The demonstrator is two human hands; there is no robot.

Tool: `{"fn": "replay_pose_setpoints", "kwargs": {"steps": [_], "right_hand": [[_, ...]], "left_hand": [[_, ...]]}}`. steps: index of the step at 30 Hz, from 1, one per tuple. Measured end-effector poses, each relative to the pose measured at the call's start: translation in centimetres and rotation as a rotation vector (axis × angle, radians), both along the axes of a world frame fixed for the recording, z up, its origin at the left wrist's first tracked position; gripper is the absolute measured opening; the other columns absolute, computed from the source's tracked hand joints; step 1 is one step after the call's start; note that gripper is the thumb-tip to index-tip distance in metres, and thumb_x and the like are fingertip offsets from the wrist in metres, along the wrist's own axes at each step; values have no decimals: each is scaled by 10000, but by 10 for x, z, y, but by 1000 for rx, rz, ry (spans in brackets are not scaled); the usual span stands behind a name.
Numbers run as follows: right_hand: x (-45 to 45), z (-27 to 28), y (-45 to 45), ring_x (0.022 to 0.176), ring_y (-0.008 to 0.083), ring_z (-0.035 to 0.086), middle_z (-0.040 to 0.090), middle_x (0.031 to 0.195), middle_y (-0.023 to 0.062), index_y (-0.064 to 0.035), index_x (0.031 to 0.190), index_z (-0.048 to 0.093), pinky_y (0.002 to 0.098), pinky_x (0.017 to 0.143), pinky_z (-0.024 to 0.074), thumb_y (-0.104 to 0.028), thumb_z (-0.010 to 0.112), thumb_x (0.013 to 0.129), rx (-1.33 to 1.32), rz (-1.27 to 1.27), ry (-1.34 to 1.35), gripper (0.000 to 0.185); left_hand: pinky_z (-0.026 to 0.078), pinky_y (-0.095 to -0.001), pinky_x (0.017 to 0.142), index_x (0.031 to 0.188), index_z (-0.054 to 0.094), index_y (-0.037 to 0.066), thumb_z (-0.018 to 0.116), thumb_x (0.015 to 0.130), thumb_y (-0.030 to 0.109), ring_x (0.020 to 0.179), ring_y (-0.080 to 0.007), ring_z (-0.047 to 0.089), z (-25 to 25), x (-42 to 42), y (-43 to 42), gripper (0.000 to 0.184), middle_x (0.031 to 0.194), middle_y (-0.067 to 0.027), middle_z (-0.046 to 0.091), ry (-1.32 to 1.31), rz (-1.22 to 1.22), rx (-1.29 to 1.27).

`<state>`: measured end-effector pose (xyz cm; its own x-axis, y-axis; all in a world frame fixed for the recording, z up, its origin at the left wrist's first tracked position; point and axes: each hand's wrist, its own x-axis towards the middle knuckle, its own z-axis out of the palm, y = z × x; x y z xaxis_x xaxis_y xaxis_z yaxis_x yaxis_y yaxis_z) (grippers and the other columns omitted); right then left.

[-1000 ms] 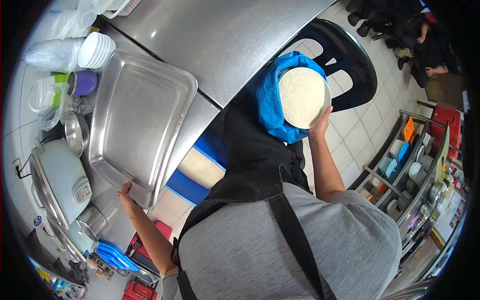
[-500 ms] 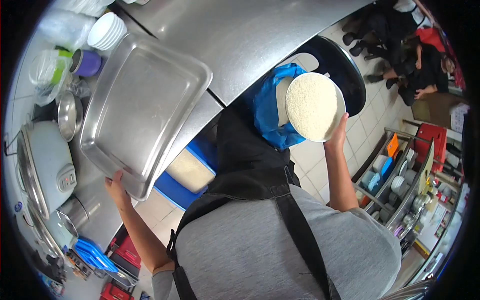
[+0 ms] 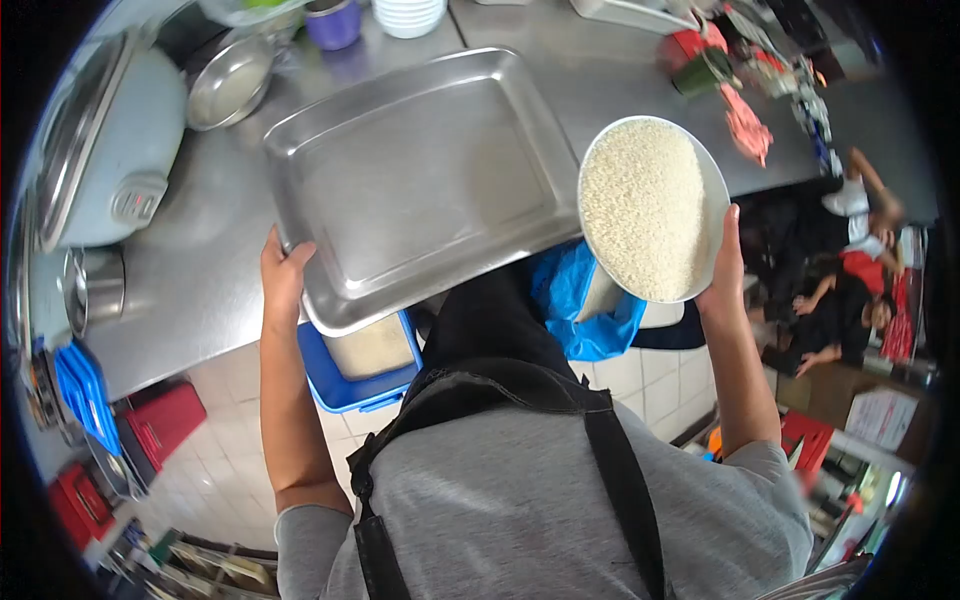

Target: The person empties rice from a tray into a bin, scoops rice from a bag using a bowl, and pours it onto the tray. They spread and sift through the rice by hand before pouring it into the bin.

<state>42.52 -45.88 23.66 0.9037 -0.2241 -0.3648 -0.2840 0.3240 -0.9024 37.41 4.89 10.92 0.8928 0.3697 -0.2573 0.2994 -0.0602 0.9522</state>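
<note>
My left hand (image 3: 285, 270) is closed on the left edge of a shallow rectangular metal tray (image 3: 420, 180), thumb over the rim. Nothing lies in the tray, which is on or just over the steel counter. My right hand (image 3: 724, 265) grips the right side of a white bowl (image 3: 712, 215) heaped with uncooked rice (image 3: 645, 205). The bowl is up beside the tray's right edge. Below it is an open blue bag (image 3: 570, 300) with pale contents. A blue bin (image 3: 330, 385) holding grains like rice stands under the tray's near left corner.
On the steel counter (image 3: 190, 290) are a large rice cooker (image 3: 120, 150), a metal bowl (image 3: 232, 85), a purple container (image 3: 333, 25) and stacked white bowls (image 3: 408, 15). A pink cloth (image 3: 745, 125) lies at the right. People in dark clothes (image 3: 835, 320) are at the far right.
My view has turned toward the counter. The bowl of rice has risen from over the blue bag to beside the tray. My left hand still holds the tray's edge.
</note>
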Motion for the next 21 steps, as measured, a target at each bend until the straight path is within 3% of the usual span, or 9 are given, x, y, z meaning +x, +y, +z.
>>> {"fn": "replay_pose_setpoints", "kwargs": {"steps": [4, 7, 12, 15, 18, 21], "right_hand": [[58, -23, 44, 1229, 276, 524, 517, 1350, 149, -21, 1400, 410, 400, 1034, 427, -548, 438, 970, 33, 121, 3, 680], [86, -41, 85, 1232, 278, 520, 514, 1350, 158, -19, 1400, 408, 409, 1036, 425, -566, 448, 959, 22, 222, -26, 704], [117, -57, 132, 1116, 279, 599, 558, 1266, 207, 96, 1324, 440, 377, 948, 495, -533, 486, 958, -156, 243, -31, 729], [126, -52, 147, 1057, 238, 615, 607, 1191, 173, 80, 1264, 513, 345, 908, 501, -469, 536, 960, -247, 296, -88, 628], [135, -50, 156, 1009, 196, 615, 649, 1103, 127, 47, 1179, 594, 283, 867, 486, -303, 606, 957, -289, 307, -214, 415], [145, -53, 159, 970, 159, 619, 659, 1087, 89, 28, 1206, 595, 264, 860, 470, -184, 638, 938, -505, 356, -435, 344]], "left_hand": [[428, -293, 941, 1272, 513, -62, 627, 827, 40, 1040, -184, 585, -6, -5, 5, 470, 1143, -113, 625, -216, 50, -121], [428, -284, 944, 1283, 506, -71, 652, 831, 46, 1047, -173, 580, -18, -8, 14, 490, 1155, -107, 618, -232, 64, -25], [451, -275, 914, 1270, 514, -74, 652, 829, 30, 1006, -146, 595, -22, -10, 14, 474, 1111, -82, 633, -251, 81, -52], [454, -271, 907, 1263, 521, -71, 641, 825, 20, 1003, -142, 597, -15, -8, 11, 463, 1104, -77, 637, -280, 72, -77], [453, -269, 908, 1260, 527, -70, 632, 822, 13, 999, -137, 597, -18, -8, 13, 457, 1095, -73, 641, -264, 82, -96], [454, -266, 901, 1261, 530, -68, 638, 819, 14, 988, -135, 599, -21, -8, 13, 462, 1088, -76, 645, -266, 96, -122]]}}
